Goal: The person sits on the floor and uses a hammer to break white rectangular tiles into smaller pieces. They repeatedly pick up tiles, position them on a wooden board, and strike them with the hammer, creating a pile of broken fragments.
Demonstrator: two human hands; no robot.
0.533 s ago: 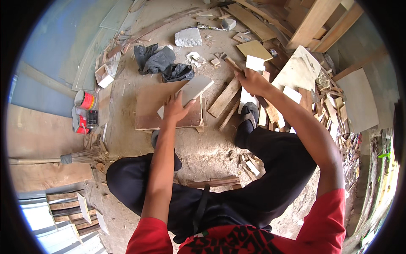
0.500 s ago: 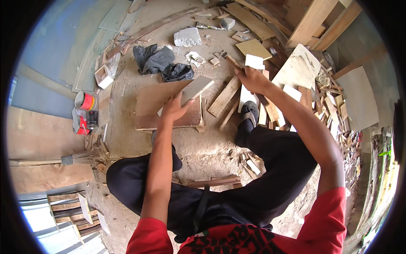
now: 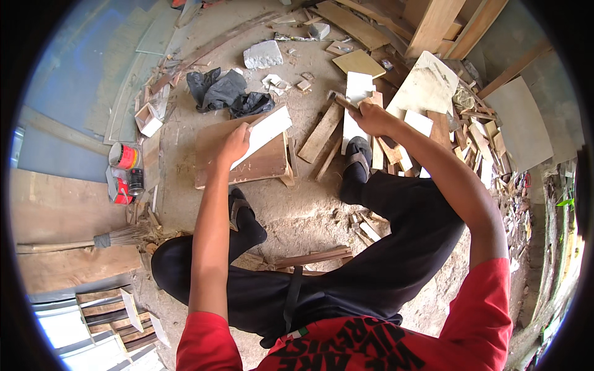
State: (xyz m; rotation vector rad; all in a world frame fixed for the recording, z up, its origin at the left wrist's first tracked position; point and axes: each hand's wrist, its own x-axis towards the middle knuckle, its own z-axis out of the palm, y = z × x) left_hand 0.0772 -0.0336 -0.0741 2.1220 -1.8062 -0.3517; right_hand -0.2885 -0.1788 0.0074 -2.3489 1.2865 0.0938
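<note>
A short white board (image 3: 270, 131) is in the grip of my left hand (image 3: 236, 144), fingers wrapped around its left edge. It lies slantwise over a low brown wooden box-like stand (image 3: 263, 166) on the ground; whether it rests fully on the top I cannot tell. My right hand (image 3: 374, 119) is closed round the handle of a hammer (image 3: 346, 104), raised to the right of the stand. The hammer's head points up and left, apart from the board.
Black plastic bags (image 3: 224, 91) and a pale block (image 3: 263, 55) lie beyond the stand. Wood offcuts (image 3: 322, 137) and a large pale panel (image 3: 423, 86) are piled right. Paint cans (image 3: 125, 156) and a broom (image 3: 117, 237) are left. My sandalled foot (image 3: 357, 157) is beside the offcuts.
My left hand has shifted left and turned the board, so its broad white face now shows. The hammer's head has dropped lower. My head view has moved slightly.
</note>
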